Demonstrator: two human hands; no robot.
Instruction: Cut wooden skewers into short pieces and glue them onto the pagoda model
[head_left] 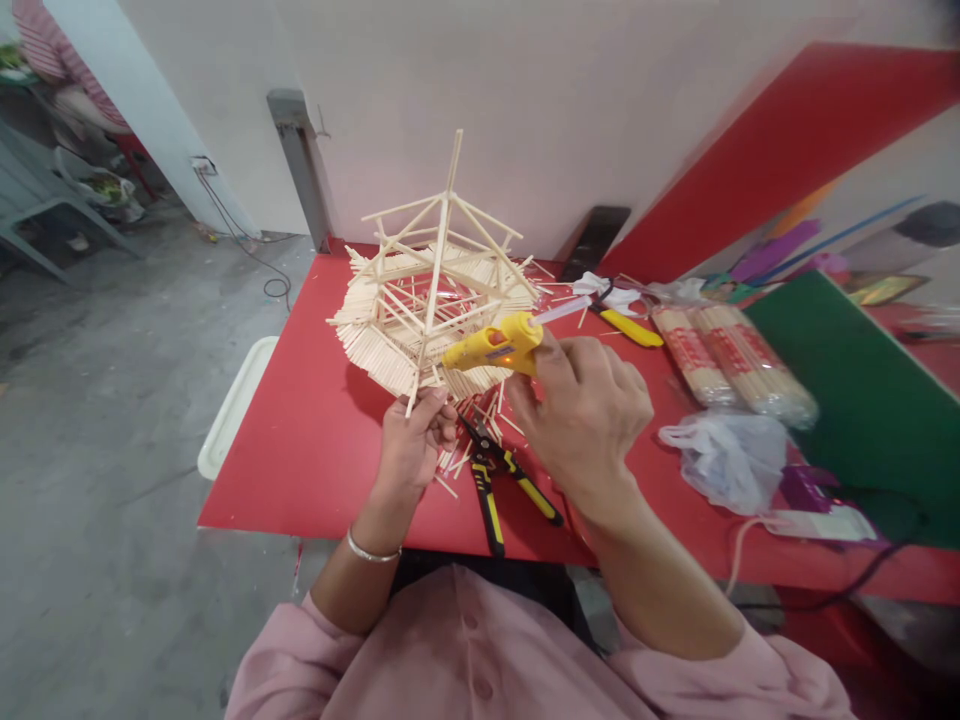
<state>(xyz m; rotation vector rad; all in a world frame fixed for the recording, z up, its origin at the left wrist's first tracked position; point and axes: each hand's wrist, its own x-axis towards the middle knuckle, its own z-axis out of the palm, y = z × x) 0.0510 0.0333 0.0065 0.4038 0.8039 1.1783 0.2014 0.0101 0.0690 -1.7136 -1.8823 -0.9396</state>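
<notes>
My right hand [589,405] is wrapped round a yellow hot glue gun [502,343], with a clear glue stick [562,310] poking out of its back. The gun's nozzle points left at the front of a roof-like frame [442,265] built from thin wooden sticks. With bent fingers, my left hand [416,440] pinches a wooden stick [413,390] at the near edge of this frame. Whether the nozzle touches the wood I cannot tell. Below the frame, between my hands, lie black-and-yellow pliers [491,465] with their handles spread.
The red table [300,430] bears cut stick pieces [450,470], a yellow-handled tool [630,327], bagged stick bundles [712,355], a plastic bag [731,455] and a power strip [821,523] with cables. A green board [862,400] lies at right. A wall [525,110] stands behind.
</notes>
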